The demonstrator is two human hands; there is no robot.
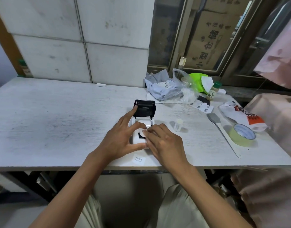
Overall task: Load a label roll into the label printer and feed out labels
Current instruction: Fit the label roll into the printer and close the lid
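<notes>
A small white label printer (137, 139) stands near the front edge of the white table (59, 122). Its black lid (144, 110) is tipped up and open. A white label roll (145, 123) lies in the open bay. My left hand (121, 139) wraps the printer's left side, its index finger touching the lid's left corner. My right hand (163, 142) covers the printer's right front and pinches the loose end of the label strip (142, 131) over the printer's top. A printed label (139, 159) lies on the table in front of the printer.
Right of the printer stand a small white vial (178, 125), a silicone spatula (223, 130) and a roll of yellowish tape (242, 134). Crumpled bags (164, 88), a green packet (198, 82), a spice bottle (213, 91) and a snack bag (243, 116) lie behind.
</notes>
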